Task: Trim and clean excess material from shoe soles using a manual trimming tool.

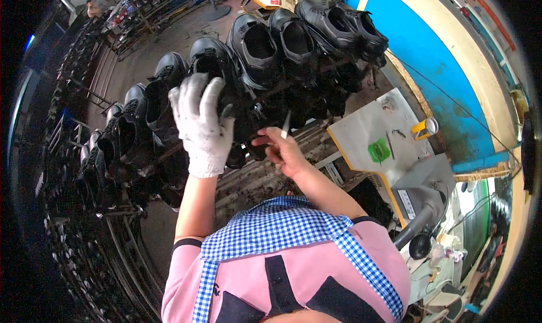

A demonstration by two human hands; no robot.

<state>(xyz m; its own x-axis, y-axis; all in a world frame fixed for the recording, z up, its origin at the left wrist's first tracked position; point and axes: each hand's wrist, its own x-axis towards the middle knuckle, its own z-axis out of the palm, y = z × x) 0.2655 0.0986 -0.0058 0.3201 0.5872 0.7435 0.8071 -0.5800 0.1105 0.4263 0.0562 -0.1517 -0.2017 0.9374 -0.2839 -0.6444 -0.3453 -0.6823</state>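
My left hand [202, 125], in a white knit glove, is closed over the top of a black leather shoe [214, 63] on a rack. My bare right hand [280, 151] pinches a thin light-coloured tool [285, 125], its tip pointing up toward the underside of the same shoe. More black shoes [316, 29] stand in a row along the rack, to the right and to the left.
A grey work surface [367, 131] at the right carries a green tape holder [379, 151] and a yellow roll [424, 128]. A grey machine [420, 193] stands below it. Blue wall panels [429, 69] are behind. Another person [92, 8] stands far off at top left.
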